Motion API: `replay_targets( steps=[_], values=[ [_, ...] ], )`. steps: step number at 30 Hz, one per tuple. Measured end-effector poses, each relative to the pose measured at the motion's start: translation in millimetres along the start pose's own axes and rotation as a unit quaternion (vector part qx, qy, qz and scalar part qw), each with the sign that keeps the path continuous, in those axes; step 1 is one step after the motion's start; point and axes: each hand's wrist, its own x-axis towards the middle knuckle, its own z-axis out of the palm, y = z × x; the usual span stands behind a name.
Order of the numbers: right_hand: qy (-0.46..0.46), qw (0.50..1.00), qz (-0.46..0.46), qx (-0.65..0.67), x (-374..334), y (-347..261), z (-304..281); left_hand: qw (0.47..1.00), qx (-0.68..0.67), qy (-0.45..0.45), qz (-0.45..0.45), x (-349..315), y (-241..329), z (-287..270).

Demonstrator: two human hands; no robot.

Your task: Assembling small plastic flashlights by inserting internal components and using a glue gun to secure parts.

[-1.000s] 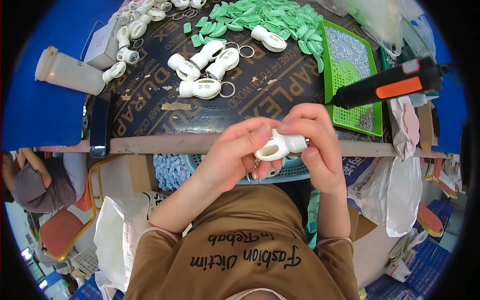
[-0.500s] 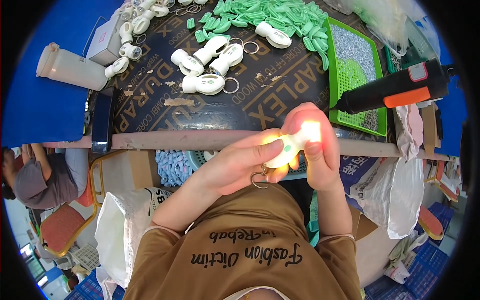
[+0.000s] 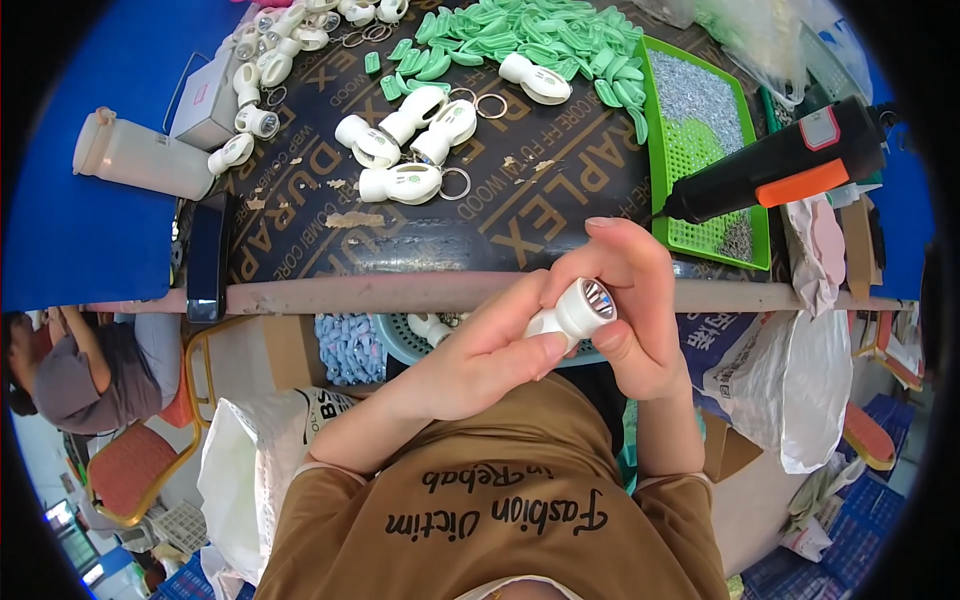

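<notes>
A small white flashlight [image 3: 571,314] is held in front of my chest, its lens end turned up and to the right. The lens is unlit, with several small bulbs inside a silvery face. My left hand [image 3: 490,352] is closed round the body of the flashlight, thumb along its near side. Round the lens end curls my right hand [image 3: 645,310], thumb by the rim and fingers bent behind the head. The flashlight's rear end is hidden by my left hand. On the dark table [image 3: 440,235] beyond lie several similar white flashlights [image 3: 402,183] with key rings.
Green plastic pieces [image 3: 530,38] are heaped at the back. A black and orange glue gun [image 3: 780,165] rests over a green tray [image 3: 660,200] of small metal parts. Left stand a whitish bottle [image 3: 145,155], a white box [image 3: 208,100] and a phone [image 3: 207,255]. A teal basket [image 3: 400,338] sits below the edge.
The flashlight was lit and glowing; now it is dark. Its lens end has turned to face up towards me, and both hands have shifted slightly lower. The key ring has gone from sight.
</notes>
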Motion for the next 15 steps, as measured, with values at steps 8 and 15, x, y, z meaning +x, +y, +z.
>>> replay_targets(
  steps=[8,15],
  values=[
    [0.045,0.998,0.027,-0.018,0.9,-4.7,7.5,1.0,-0.008,-0.01,0.01,-0.4,0.5,0.9],
    [-0.011,0.995,-0.065,-0.077,0.3,8.9,-2.8,1.0,-0.008,-0.017,0.008,-2.0,-0.5,-3.3]
  ],
)
